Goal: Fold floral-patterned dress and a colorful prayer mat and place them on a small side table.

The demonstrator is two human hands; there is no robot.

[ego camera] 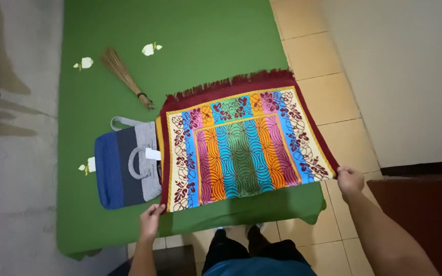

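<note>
Your left hand pinches the rug's near left corner; your right hand pinches the near right corner. The rug spreads away from both grips across the green mat, its left edge overlapping a knitted bag. A broom lies beyond.

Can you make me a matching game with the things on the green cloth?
Things:
1. rug
2. knitted bag
3. broom
4. left hand

Descriptions:
A. thin brown sticks, tied in a bundle
B. blue, dark and grey stripes, with handles
C. grips the rug's near corner
D. bright stripes, dark red fringe

Pairs: 1-D, 2-B, 3-A, 4-C
</note>
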